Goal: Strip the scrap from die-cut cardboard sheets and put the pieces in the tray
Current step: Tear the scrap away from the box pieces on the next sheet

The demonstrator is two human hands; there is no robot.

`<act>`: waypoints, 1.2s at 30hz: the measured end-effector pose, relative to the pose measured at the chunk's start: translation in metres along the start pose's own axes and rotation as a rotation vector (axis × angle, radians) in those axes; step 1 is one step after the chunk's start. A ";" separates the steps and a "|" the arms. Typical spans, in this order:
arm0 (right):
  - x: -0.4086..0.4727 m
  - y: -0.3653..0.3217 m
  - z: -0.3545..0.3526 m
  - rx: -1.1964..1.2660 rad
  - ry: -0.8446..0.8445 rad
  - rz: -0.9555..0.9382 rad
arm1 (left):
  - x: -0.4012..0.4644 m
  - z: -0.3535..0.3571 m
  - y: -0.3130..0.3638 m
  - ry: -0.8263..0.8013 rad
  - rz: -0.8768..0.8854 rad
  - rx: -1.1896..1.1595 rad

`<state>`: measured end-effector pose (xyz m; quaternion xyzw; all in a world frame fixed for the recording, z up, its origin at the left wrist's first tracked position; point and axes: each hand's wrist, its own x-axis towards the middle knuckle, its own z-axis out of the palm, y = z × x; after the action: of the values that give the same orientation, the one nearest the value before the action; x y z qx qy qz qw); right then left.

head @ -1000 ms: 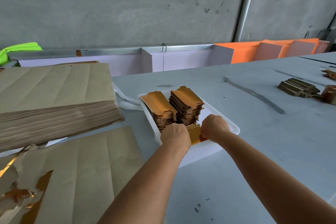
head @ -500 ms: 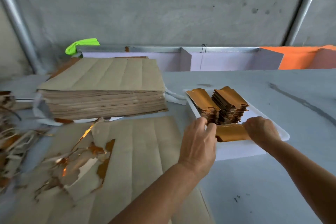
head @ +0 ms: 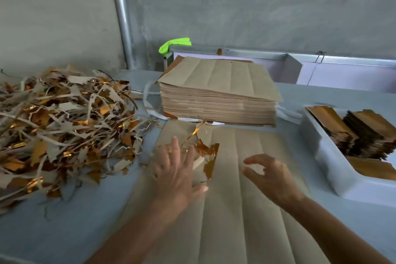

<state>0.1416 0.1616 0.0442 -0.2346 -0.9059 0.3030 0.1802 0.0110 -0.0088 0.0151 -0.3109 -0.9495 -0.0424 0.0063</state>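
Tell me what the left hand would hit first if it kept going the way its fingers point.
The left hand points away from the person, across the die-cut sheet. First in line is the torn gold-backed scrap at its fingertips; the tall sheet stack stands beyond. Depth is unclear; the fingers may already touch the scrap.

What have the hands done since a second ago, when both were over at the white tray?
Both hands let go of the small bundle, which now lies in the tray, and came left to the flat sheet. The left hand lies spread by its torn corner; the right hand hovers, empty. The sheet stack and the tray's piles stayed put.
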 end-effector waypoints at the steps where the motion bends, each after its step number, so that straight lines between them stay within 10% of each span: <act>1: 0.005 -0.009 0.010 0.006 -0.060 0.020 | 0.008 -0.001 -0.013 -0.012 -0.028 -0.052; 6: 0.035 -0.045 0.048 0.039 -0.220 0.130 | 0.032 -0.003 -0.045 -0.032 -0.059 -0.303; 12: 0.069 -0.061 0.061 0.427 -0.180 0.362 | 0.008 0.002 -0.060 0.070 0.319 -0.292; 19: 0.091 -0.077 0.094 -0.198 -0.242 0.329 | -0.023 -0.002 -0.049 0.142 0.688 -0.327; 25: 0.067 -0.085 0.094 -0.281 -0.243 0.065 | -0.003 -0.011 -0.061 0.147 0.371 -0.209; 30: 0.034 -0.101 0.059 0.131 -0.644 0.092 | 0.022 -0.008 -0.060 0.074 0.241 -0.450; 36: 0.018 -0.102 0.088 0.292 -0.180 0.264 | 0.027 -0.022 -0.022 0.027 0.093 -0.988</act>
<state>0.0532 0.0584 0.0466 -0.2945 -0.8264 0.4716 0.0892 -0.0240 -0.0131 0.0367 -0.3182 -0.8008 -0.4911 -0.1275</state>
